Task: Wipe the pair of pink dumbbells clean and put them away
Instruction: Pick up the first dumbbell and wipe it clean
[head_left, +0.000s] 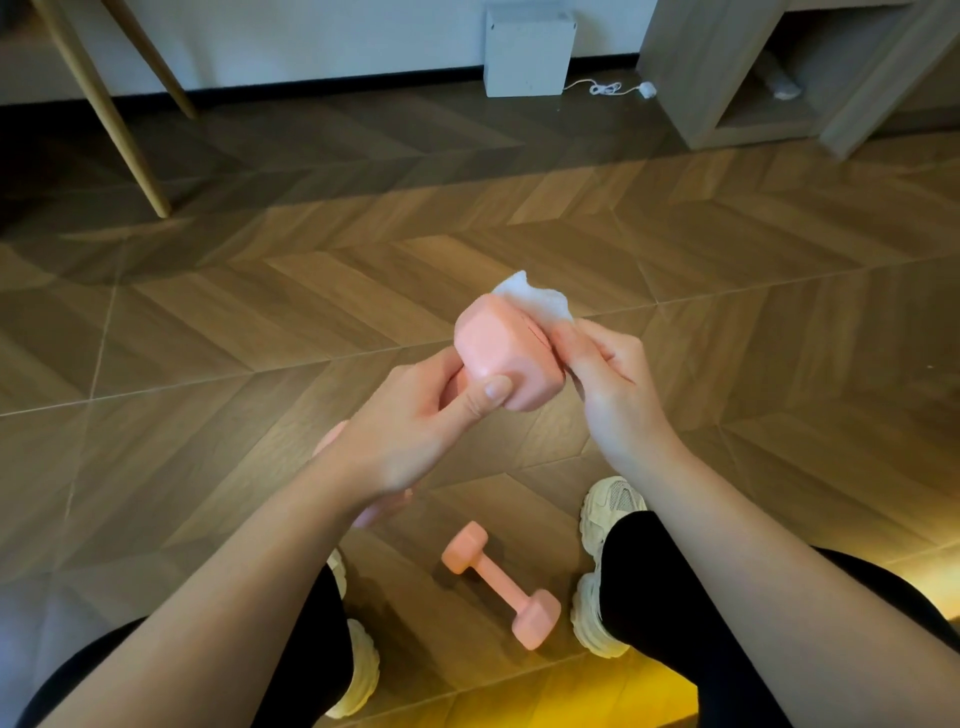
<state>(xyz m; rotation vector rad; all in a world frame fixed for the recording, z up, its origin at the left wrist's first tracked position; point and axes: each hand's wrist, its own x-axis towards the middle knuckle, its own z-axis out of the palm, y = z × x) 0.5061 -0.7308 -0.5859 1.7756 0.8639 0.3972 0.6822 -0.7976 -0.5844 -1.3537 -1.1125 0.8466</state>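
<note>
At the centre of the frame the left hand (415, 426) grips a pink dumbbell (506, 358) by its handle, thumb pressed on the upper head. The right hand (605, 379) pinches a white wipe (535, 299) against that head's far side. The second pink dumbbell (501, 584) lies on the wooden floor (311, 291) at lower centre, between two cream shoes (602, 566).

The left hand (415, 431) covers the dumbbell (498, 348) handle (mostly).
</note>
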